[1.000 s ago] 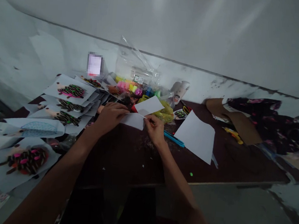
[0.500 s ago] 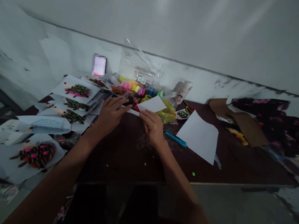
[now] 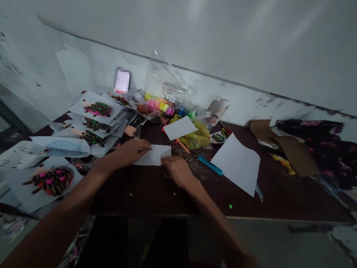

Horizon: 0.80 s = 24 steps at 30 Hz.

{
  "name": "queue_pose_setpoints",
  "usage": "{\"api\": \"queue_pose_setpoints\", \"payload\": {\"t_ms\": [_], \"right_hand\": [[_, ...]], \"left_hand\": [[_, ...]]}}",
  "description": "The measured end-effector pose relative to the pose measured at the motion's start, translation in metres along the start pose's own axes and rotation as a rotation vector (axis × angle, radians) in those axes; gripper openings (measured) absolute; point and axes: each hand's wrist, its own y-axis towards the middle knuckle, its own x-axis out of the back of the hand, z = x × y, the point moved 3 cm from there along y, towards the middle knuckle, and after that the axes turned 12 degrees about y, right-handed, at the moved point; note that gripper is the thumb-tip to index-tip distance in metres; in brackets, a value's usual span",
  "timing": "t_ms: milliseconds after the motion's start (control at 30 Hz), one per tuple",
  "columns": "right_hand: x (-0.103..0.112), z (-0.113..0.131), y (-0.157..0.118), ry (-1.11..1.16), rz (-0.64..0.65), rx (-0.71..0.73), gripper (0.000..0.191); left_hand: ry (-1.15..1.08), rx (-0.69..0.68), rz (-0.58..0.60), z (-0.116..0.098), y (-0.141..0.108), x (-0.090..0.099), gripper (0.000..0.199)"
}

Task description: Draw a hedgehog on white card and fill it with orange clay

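Observation:
A small white piece of paper [image 3: 155, 155] lies low over the dark table, between my two hands. My left hand [image 3: 129, 151] grips its left side, fingers bent over the top edge. At the right edge, my right hand [image 3: 177, 167] pinches the paper with fingertips close together; the thumbs are mostly hidden. Just behind lies another white card [image 3: 180, 128], partly over a yellow plastic bag [image 3: 200, 137]. An orange pencil [image 3: 182, 146] and a blue pen-like tool [image 3: 209, 165] rest to the right of my right hand.
Sheets with clay hedgehog pictures [image 3: 97, 108] are piled on the left. Behind stand a clear bag of coloured clay [image 3: 162, 105] and a paper cup [image 3: 220, 112]. Rightward are a large white sheet [image 3: 240, 165], a yellow cutter [image 3: 283, 164], brown cardboard [image 3: 299, 154] and dark floral cloth [image 3: 316, 143].
Both hands have drawn back toward me from the clutter, bringing the small white paper with them, which now shows its flat face. The orange pencil is uncovered.

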Motion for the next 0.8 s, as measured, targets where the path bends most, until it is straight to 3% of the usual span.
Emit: {"api": "queue_pose_setpoints", "payload": {"t_ms": [100,167,267,333,600,800], "right_hand": [[0.006,0.005,-0.005,-0.027,0.027,-0.058,0.025],[0.016,-0.003,-0.010,-0.059,-0.005,-0.212,0.025],[0.038,-0.024,-0.018,-0.180,-0.180,-0.531,0.029],[0.048,-0.037,-0.018,-0.235,-0.236,-0.627,0.033],[0.041,-0.055,0.027,-0.287,-0.140,-0.645,0.033],[0.046,-0.053,0.025,-0.230,-0.196,-0.610,0.032]], "left_hand": [[0.044,-0.004,0.042,-0.012,0.009,-0.014,0.033],[0.104,-0.012,0.025,-0.022,0.008,-0.026,0.038],[0.169,0.011,0.006,-0.030,0.001,-0.039,0.047],[0.176,0.026,0.020,-0.033,-0.003,-0.043,0.049],[0.192,0.069,0.050,-0.043,-0.011,-0.040,0.049],[0.190,0.052,0.038,-0.052,-0.027,-0.031,0.044]]}}
